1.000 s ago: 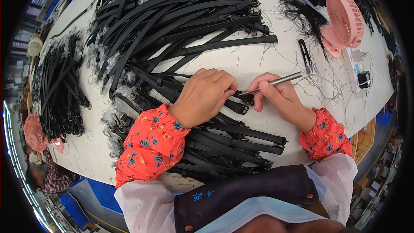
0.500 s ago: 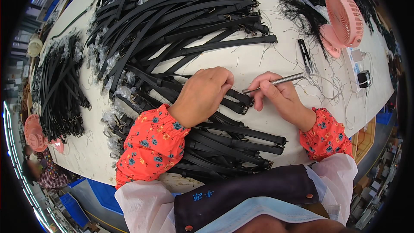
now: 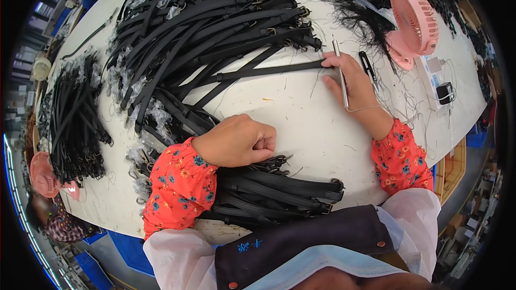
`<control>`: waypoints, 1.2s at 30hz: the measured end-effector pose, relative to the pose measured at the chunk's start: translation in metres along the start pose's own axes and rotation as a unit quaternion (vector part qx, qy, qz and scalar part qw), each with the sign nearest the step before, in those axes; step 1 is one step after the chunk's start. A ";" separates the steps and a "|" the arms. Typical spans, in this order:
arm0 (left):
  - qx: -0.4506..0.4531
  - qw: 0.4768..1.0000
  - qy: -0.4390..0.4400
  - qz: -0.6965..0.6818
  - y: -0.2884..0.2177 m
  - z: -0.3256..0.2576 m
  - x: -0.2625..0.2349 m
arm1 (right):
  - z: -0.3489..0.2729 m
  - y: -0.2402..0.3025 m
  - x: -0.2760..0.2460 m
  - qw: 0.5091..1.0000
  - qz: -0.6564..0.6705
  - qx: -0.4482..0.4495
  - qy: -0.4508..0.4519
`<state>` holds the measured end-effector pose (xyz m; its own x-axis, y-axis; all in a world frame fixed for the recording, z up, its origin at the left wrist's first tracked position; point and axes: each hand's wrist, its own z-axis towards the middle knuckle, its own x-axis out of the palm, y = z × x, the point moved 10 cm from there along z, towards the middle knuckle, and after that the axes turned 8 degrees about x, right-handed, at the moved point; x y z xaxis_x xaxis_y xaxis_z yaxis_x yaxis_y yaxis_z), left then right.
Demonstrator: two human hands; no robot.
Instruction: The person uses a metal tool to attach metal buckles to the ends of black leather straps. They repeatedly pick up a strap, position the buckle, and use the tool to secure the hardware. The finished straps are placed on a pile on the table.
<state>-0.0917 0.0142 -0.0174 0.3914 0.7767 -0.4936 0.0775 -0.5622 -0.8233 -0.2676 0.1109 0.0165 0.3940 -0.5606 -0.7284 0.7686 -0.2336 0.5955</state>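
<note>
My right hand (image 3: 355, 86) holds a slim silver metal pen-like tool (image 3: 339, 67) with a thin cord at its lower end. Its thumb and forefinger also pinch the end of a black belt (image 3: 279, 69) lying across the white table. My left hand (image 3: 234, 139) is curled closed above the near belts, knuckles up. Whatever it may hold is hidden by the fingers. Black straps (image 3: 191, 118) run under it from the upper left. Just below lies a pile of black belts (image 3: 269, 190) with buckles toward the right.
A large heap of buckled belts (image 3: 215, 21) covers the far table, with clear plastic wrap (image 3: 126, 70) along its left. Another bundle (image 3: 75, 118) lies at left. A pink fan (image 3: 416, 24), black cutter (image 3: 368, 67), black adapter (image 3: 445, 93) and loose threads are at right.
My right hand has moved up and away to the far belt's end, with the pen-like tool now upright. My left hand has drawn down and left; the belt ends beside it have left the middle.
</note>
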 end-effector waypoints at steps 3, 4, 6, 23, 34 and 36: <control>-0.029 0.997 -0.053 0.043 0.000 0.003 -0.005 | -0.008 0.013 0.007 0.999 0.002 -0.032 0.031; 0.035 0.987 -0.127 0.095 -0.011 0.005 -0.017 | -0.011 0.023 0.010 0.998 0.004 -0.048 0.043; 0.162 0.929 -0.270 0.195 -0.035 -0.003 -0.033 | -0.017 0.042 0.014 0.996 0.018 -0.061 0.065; 0.192 0.933 -0.215 0.215 -0.058 0.049 -0.008 | -0.056 0.042 0.003 0.985 0.098 -0.041 0.132; 0.186 0.941 -0.242 0.147 -0.051 0.049 -0.008 | -0.071 -0.008 -0.005 0.815 0.496 0.259 0.155; 0.180 0.948 -0.231 0.127 -0.049 0.049 -0.009 | -0.072 -0.005 -0.005 0.818 0.487 0.248 0.179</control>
<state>-0.1443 0.0493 0.0137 -0.0948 0.7169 -0.6907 -0.3153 -0.6797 -0.6623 -0.2374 0.1719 -0.0077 0.8881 -0.4256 0.1738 -0.2618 -0.1574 0.9522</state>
